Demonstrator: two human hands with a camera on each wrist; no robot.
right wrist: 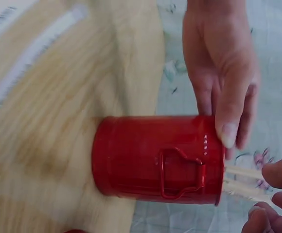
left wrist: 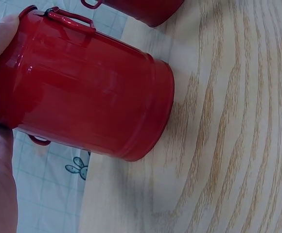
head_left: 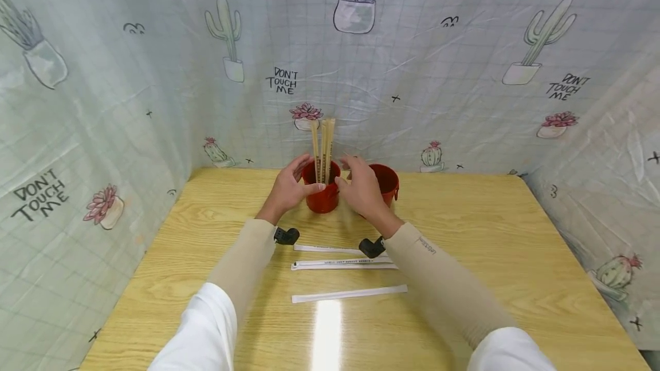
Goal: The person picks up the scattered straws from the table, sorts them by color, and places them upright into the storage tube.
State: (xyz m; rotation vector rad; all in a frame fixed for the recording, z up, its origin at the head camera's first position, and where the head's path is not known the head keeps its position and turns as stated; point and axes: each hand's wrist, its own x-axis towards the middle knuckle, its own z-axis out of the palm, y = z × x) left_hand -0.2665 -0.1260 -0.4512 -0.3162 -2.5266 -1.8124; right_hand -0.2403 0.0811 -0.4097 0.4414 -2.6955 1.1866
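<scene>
A curtained booth: cactus-printed sheets (head_left: 412, 67) enclose the wood-grain table (head_left: 474, 205) left, right and far; building type unclear.

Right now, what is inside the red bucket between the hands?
Thin sticks stand in the red bucket, tops above its rim; their lower ends and the bottom are hidden.

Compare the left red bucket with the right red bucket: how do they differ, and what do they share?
The left bucket has slim sticks standing above its rim; the right bucket has none rising from it. The left hand grips the left bucket, while the right bucket stands clear of that hand. Both are red, upright and have side handles.
</scene>
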